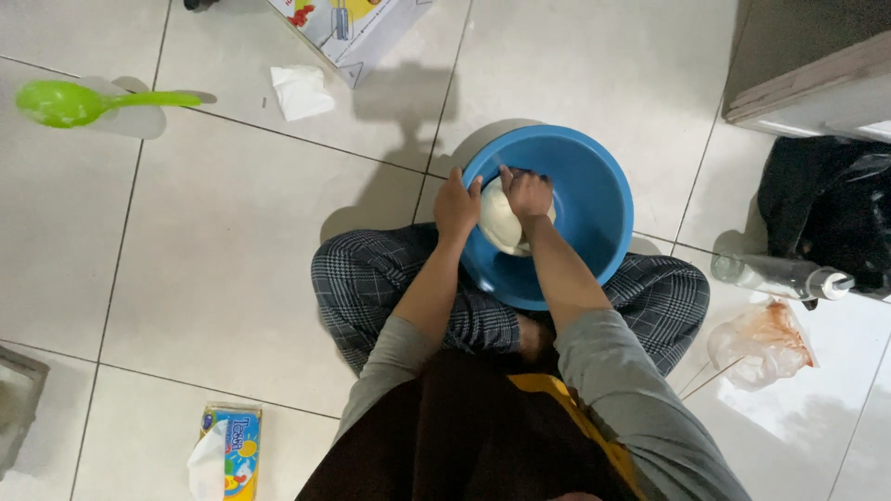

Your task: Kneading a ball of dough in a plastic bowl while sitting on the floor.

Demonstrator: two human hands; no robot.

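Dough (499, 223), pale and soft, sits inside the blue basin (594, 199) on the floor between my knees. My right hand (527, 193) presses closed onto its top; my left hand (457, 206) clamps the rim. It looks sticky, best gathered from underneath.

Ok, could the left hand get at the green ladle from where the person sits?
Probably not without leaning. The left hand grips the blue bowl rim beside the dough, and the green ladle lies far across bare floor tiles. Nothing blocks the way; only distance does.

Dough (501, 223) in bowl (594, 199); ladle (74, 102) far left
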